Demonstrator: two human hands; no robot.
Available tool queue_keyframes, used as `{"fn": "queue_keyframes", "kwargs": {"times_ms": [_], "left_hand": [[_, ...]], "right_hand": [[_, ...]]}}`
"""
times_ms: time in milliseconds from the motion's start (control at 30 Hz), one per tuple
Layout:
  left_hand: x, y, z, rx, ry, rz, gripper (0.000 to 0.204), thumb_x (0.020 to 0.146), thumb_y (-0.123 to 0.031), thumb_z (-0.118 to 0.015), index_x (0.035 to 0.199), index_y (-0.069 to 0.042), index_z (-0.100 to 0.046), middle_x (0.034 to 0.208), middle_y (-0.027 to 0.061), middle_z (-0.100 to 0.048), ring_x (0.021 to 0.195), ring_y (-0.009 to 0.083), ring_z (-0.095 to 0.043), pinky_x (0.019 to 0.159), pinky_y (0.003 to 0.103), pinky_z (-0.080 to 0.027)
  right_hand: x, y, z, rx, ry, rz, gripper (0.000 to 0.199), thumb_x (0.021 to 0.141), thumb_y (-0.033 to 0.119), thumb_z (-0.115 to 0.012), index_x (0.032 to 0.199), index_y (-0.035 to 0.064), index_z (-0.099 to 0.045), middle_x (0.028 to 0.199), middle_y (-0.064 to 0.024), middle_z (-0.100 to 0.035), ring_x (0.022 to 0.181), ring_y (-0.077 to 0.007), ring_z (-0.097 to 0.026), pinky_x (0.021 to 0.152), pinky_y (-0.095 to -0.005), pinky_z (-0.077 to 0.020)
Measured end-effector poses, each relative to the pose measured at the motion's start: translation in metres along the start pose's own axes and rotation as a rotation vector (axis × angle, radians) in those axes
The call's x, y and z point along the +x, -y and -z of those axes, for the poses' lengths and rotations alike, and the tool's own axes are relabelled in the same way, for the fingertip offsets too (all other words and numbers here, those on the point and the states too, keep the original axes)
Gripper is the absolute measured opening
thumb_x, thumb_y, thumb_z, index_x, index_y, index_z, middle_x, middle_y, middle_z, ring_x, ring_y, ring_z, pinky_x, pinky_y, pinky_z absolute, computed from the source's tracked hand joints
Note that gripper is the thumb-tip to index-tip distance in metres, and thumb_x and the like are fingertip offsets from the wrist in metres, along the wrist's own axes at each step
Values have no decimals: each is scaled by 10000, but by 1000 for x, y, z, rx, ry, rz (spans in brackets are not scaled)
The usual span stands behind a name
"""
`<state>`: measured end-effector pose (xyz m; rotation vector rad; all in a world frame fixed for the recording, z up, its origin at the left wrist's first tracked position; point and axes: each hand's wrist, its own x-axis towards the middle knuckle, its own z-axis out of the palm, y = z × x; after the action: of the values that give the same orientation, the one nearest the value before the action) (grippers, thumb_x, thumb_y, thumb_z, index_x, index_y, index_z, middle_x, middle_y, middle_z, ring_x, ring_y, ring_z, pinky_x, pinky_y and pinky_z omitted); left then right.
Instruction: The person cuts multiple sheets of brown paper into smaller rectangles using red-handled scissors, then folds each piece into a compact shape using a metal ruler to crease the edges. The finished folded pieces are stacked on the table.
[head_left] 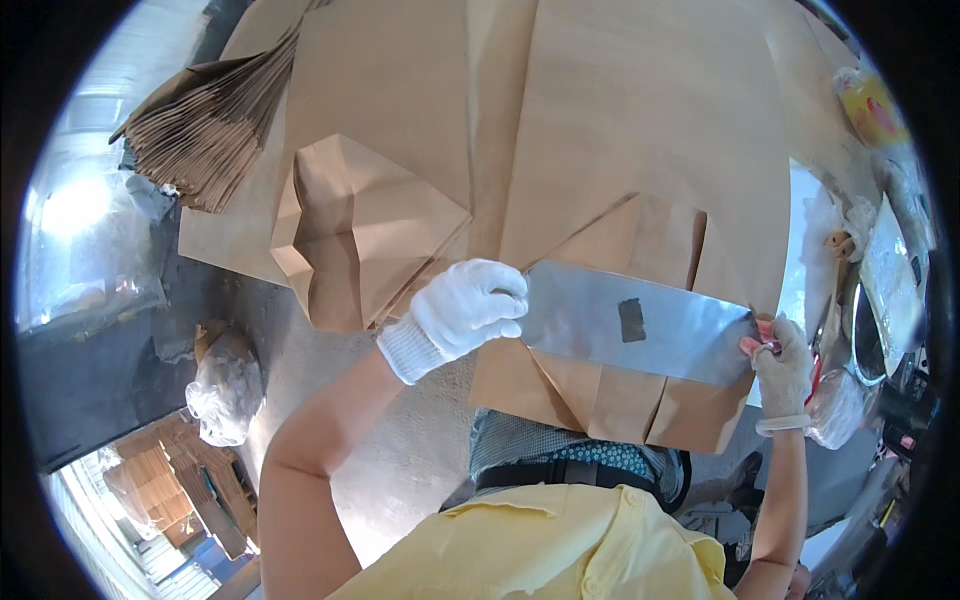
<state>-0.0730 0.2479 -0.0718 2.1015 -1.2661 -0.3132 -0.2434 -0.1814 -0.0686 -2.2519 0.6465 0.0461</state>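
A flat, shiny metal plate (680,325) with a dark grey patch near its middle lies across a folded brown paper bag (620,395). The bag's bottom end has creased flaps spread out above and below the plate. My left hand (465,310), in a white knitted glove, is closed at the plate's left end; its fingertips are partly hidden. At the opposite end, my right hand (783,365) grips the plate's edge. Its glove leaves some fingertips bare.
Another partly opened paper bag (375,235) stands to the left. Beyond it sits a fanned stack of brown paper bags (215,125). Large brown sheets (650,120) cover the table. Plastic bags and tools crowd the right side. A clear plastic bag (225,395) is on the floor at left.
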Motion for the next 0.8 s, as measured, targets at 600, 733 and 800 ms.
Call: {"fn": "queue_keyframes", "kwargs": {"times_ms": [600, 733, 800], "left_hand": [[44, -67, -43, 275, 178, -59, 202, 605, -179, -756, 759, -135, -632, 779, 45, -577, 795, 282, -591, 713, 405, -459], [37, -65, -47, 44, -19, 40, 248, 585, -141, -788, 792, -104, -658, 799, 52, -596, 805, 295, -589, 761, 415, -457], [31, -69, -52, 8, -77, 156, 268, 576, -110, -804, 805, -86, -666, 818, 56, -611, 835, 303, -592, 798, 428, -457]], "right_hand": [[24, 50, 16, -382, 429, 225, 464, 661, 14, -861, 1060, 103, -643, 1152, -115, -637, 1148, -349, -634, 957, -449, -529], [-22, 49, 22, -497, 364, 442, 621, 572, 114, -955, 1128, 158, -682, 1284, -75, -588, 1286, -359, -543, 1038, -454, -499], [-23, 54, 17, -551, 339, 463, 517, 633, 235, -959, 1073, 145, -702, 1253, -74, -609, 1271, -330, -562, 1026, -447, -527]]}}
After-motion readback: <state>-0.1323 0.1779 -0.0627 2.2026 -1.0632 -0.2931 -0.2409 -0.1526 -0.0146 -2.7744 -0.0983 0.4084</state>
